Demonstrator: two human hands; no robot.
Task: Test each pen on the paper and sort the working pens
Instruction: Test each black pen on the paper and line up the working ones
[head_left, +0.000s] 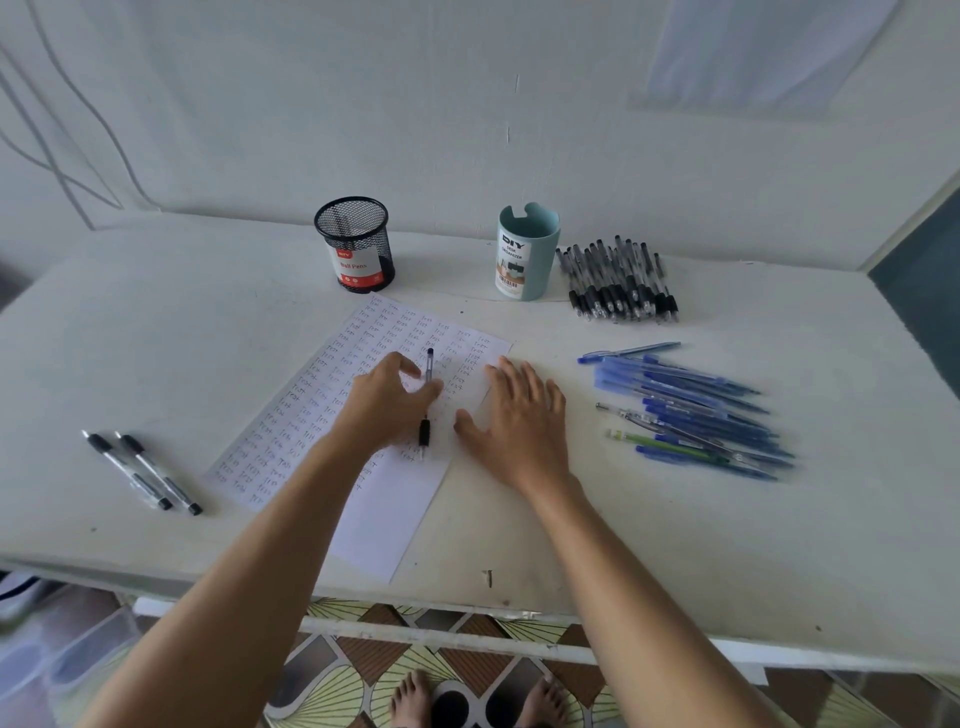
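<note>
Pens: mid-run, not close to done, by my read. The paper (311, 415) lies angled at the middle of the table (156, 338), most of it packed with rows of small "test" scribbles. Only the near strip is blank, so plenty of pens look already tried.

Current pen (429, 371), clear barrel with a black grip, is over the right part of the sheet. The left hand (387, 402) pinches it between thumb and curled fingers. Can't tell whether the tip is on the sheet or just above it. The right hand (514, 410) lies flat with fingers spread, pressing the paper's right edge and the table beside it.

Piles as they lie:
- two black pens (143, 470) left of the paper, well apart from the rest
- blue pens (691, 410) heaped to the right
- black pens (618, 280) stacked at the back right, just beside the teal organizer (525, 254)

Can't tell which pile is untested and which is sorted. The mesh cup (356, 241) and the organizer stand behind the paper with no pens poking out of either. If those are the bins, most of the sorting is left.
</note>
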